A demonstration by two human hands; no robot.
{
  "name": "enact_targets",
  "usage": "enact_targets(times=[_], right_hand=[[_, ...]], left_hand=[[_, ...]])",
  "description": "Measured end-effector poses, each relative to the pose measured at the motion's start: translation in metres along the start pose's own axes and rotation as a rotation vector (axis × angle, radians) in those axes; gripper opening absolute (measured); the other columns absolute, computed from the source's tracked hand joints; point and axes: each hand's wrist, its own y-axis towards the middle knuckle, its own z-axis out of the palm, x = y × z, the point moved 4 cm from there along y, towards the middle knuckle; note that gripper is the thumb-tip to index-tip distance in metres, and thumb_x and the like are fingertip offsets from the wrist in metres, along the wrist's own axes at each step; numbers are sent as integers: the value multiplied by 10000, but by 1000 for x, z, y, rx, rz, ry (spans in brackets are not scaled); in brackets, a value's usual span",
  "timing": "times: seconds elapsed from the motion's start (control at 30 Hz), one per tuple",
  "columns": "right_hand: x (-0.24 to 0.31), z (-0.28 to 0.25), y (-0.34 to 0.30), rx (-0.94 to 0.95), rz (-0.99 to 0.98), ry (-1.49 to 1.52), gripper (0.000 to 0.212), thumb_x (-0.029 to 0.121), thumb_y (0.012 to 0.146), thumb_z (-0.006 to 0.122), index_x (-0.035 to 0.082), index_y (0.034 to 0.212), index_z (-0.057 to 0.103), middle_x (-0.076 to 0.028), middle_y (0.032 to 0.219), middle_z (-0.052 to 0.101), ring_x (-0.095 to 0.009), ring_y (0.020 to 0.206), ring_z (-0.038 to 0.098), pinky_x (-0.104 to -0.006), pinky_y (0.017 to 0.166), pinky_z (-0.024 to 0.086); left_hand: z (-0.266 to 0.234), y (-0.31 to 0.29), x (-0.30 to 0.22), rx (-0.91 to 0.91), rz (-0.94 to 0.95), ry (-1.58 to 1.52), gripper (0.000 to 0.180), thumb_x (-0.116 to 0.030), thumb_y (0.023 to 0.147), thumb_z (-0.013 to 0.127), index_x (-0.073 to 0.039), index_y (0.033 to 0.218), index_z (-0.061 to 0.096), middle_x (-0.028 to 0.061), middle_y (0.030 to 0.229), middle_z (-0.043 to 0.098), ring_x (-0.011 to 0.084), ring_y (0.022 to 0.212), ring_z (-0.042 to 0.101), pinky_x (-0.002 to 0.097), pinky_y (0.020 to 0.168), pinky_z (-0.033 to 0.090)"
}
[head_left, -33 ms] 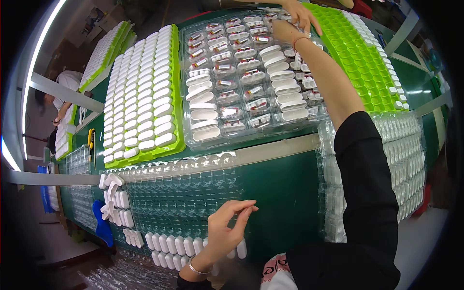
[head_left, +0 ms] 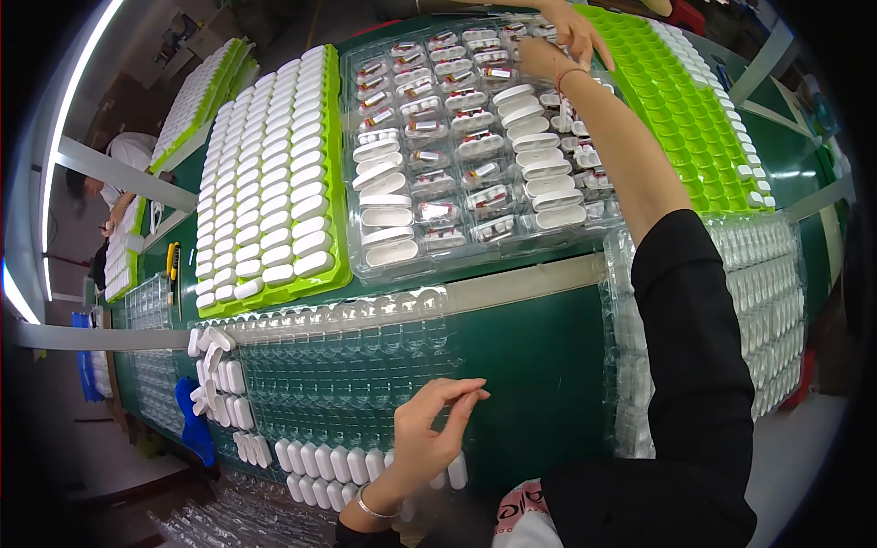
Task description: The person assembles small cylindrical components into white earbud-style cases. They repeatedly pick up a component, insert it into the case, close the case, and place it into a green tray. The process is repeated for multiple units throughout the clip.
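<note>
My left hand hovers over the near edge of a clear blister tray. Its thumb and forefinger are pinched together, and nothing shows between them. A row of white oblong cases lies beneath that wrist. My right arm stretches far forward, and my right hand is over the far right of a large clear compartment tray. Its fingers bend down among the opened white cases and small red-and-silver pieces; their tips are hidden. Another person's hand is right beside it.
Left of the compartment tray stands a green tray full of white cases. A mostly unfilled green tray is at far right. Stacked clear trays lie at right. Loose white cases and a blue object are at left.
My right hand and the clear compartment tray have shifted very slightly to the right. My left hand stays almost still, pinched as before.
</note>
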Motion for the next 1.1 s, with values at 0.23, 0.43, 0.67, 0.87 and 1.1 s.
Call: enact_targets(times=[0.23,0.43,0.67,0.87,1.1], right_hand=[[39,-53,-29,-338,156,39,303,99,796,577,-71,1029,671,-242,974,693,-331,935,691,-426,858,535],[129,-102,-134,174,-171,1681,426,31,862,547,-116,1263,542,-109,1252,590,-181,1085,600,-336,1019,477],[198,-140,-285,568,-107,1857,553,-83,796,544,-56,1346,492,-149,1373,517,-214,1208,558,-343,1072,437],[209,-135,-343,404,-270,1639,490,-103,842,412,-48,1319,505,-130,1252,563,-199,1196,559,-326,1048,433],[202,-144,-367,429,-194,1528,424,-44,880,543,28,1297,556,-112,1018,663,-153,887,669,-265,785,536]], left_hand=[[0,2,3,14,-12,-17,180,34,898,611,11,1064,678,115,892,708,161,796,673,249,702,523],[-13,12,-1,-108,61,-58,172,33,920,583,31,1077,654,97,928,689,126,827,656,228,697,520],[-15,44,-54,-446,652,323,411,62,804,711,0,1199,618,161,1231,595,211,958,651,286,686,564],[3,40,-43,-284,498,173,538,8,759,774,-22,1261,585,167,1278,575,254,1071,636,328,768,603],[5,27,-36,-173,447,59,364,75,794,697,1,1148,650,129,995,682,193,864,689,276,712,573]])
